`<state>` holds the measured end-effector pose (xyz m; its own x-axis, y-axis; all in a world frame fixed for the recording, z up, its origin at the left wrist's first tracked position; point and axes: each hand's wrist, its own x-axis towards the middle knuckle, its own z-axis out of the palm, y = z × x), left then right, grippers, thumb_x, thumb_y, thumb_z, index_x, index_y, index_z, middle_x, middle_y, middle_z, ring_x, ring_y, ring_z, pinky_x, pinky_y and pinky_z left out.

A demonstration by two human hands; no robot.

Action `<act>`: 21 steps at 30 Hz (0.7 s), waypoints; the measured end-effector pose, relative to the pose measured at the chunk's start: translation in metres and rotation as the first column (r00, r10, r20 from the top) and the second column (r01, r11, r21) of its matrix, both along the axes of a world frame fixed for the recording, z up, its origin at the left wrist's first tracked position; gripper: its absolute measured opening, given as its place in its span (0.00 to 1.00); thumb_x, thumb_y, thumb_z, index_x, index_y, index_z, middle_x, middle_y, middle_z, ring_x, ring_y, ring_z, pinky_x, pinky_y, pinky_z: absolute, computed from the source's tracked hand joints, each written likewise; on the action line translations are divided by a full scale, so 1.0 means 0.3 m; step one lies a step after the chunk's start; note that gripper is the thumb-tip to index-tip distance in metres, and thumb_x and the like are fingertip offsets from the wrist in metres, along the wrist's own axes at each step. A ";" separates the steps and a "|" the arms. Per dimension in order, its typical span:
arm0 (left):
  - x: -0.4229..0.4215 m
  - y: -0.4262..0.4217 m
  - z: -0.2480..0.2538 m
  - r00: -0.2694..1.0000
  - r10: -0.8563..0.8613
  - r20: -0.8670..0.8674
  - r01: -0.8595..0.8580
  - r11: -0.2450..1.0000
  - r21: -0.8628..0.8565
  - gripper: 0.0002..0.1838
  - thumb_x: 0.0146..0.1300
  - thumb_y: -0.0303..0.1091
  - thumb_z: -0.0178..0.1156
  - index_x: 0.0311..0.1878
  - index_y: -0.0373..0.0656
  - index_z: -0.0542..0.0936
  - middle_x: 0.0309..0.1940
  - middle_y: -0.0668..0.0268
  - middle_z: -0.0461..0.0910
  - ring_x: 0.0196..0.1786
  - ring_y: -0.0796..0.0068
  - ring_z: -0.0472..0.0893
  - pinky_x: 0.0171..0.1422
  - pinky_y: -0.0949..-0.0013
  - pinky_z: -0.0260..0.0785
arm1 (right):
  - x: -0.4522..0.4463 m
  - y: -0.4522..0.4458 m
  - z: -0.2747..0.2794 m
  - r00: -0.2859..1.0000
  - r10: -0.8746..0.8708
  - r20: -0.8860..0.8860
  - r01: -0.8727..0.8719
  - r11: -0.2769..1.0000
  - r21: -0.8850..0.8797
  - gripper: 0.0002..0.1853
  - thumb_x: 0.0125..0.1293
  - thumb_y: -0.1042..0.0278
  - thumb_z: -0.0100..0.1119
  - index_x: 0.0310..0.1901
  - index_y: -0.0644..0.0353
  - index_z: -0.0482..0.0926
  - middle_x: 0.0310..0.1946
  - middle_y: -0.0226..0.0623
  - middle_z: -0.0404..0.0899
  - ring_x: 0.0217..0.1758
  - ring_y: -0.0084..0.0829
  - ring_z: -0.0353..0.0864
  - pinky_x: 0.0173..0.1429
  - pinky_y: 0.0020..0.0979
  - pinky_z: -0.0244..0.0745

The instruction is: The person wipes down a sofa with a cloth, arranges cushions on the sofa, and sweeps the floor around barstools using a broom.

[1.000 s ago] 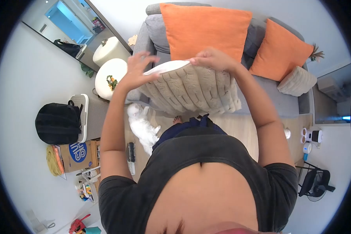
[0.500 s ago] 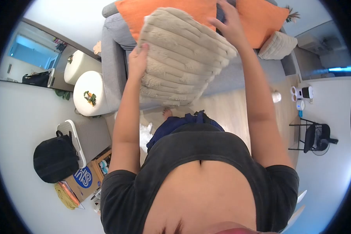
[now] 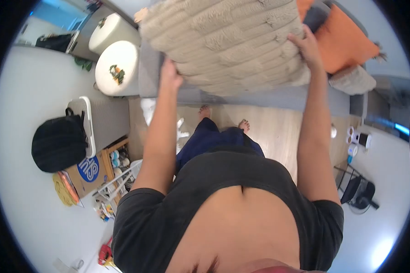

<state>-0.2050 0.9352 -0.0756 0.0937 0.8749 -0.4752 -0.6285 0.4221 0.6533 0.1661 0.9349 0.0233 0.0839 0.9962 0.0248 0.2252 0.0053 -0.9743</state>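
A large beige ribbed plush cushion (image 3: 228, 45) spans the upper middle of the head view, held up in front of the grey sofa (image 3: 278, 98). My left hand (image 3: 170, 75) grips its lower left edge, fingers partly hidden by the fabric. On the opposite side, my right hand (image 3: 309, 49) holds the right edge, with fingertips pressed on the front face. Just beyond that hand, an orange cushion (image 3: 344, 41) leans on the sofa. A smaller light cushion (image 3: 353, 80) rests at the sofa's right end.
Round white stools (image 3: 118, 68) stand left of the sofa. A white furry shape (image 3: 147, 109) is on the floor, partly behind my left forearm. Further left are a black backpack (image 3: 59, 143) and a cardboard box (image 3: 87, 175). A black folding chair (image 3: 357, 191) stands right.
My right hand, apart from the cushion before, now holds its right edge. The cushion has turned more level and sits higher in view. The camera view has shifted too.
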 end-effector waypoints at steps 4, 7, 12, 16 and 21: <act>0.055 -0.053 -0.315 0.975 0.048 0.218 -0.028 0.995 -0.097 0.25 0.65 0.42 0.51 0.62 0.42 0.65 0.63 0.62 0.65 0.63 0.66 0.66 0.68 0.58 0.58 | -0.109 0.148 0.103 0.951 0.081 0.297 -0.072 0.997 -0.041 0.24 0.51 0.67 0.68 0.50 0.63 0.74 0.41 0.33 0.79 0.42 0.23 0.76 0.47 0.26 0.71; 0.118 -0.089 -0.607 0.890 0.206 0.406 -0.148 0.974 -0.169 0.23 0.64 0.40 0.52 0.60 0.43 0.67 0.60 0.63 0.69 0.61 0.66 0.69 0.67 0.61 0.60 | -0.277 0.211 0.083 0.863 0.161 0.479 -0.155 0.987 -0.052 0.24 0.48 0.65 0.69 0.48 0.61 0.76 0.39 0.33 0.79 0.41 0.25 0.77 0.46 0.28 0.71; 0.106 -0.114 -0.946 0.848 0.418 0.325 -0.177 0.802 -0.570 0.13 0.60 0.40 0.57 0.48 0.49 0.74 0.42 0.73 0.79 0.40 0.79 0.78 0.35 0.82 0.69 | -0.453 0.344 -0.163 0.612 0.167 0.773 -0.311 0.949 0.042 0.26 0.45 0.57 0.69 0.46 0.57 0.76 0.40 0.37 0.78 0.41 0.37 0.78 0.46 0.32 0.71; 0.047 -0.059 -1.097 0.795 0.526 0.302 -0.244 0.733 -0.635 0.15 0.58 0.42 0.60 0.47 0.49 0.74 0.41 0.71 0.79 0.38 0.79 0.77 0.34 0.77 0.68 | -0.611 0.409 -0.324 0.554 0.235 0.799 -0.378 0.926 -0.010 0.24 0.44 0.54 0.68 0.44 0.53 0.77 0.36 0.35 0.77 0.41 0.42 0.76 0.44 0.37 0.71; 0.034 0.038 -1.144 0.797 0.522 0.304 -0.317 0.789 -0.526 0.17 0.61 0.45 0.54 0.52 0.52 0.72 0.47 0.69 0.77 0.48 0.71 0.75 0.50 0.59 0.68 | -0.680 0.485 -0.475 0.474 0.242 0.847 -0.457 0.889 0.001 0.23 0.44 0.50 0.67 0.44 0.47 0.77 0.33 0.33 0.75 0.41 0.39 0.76 0.42 0.38 0.68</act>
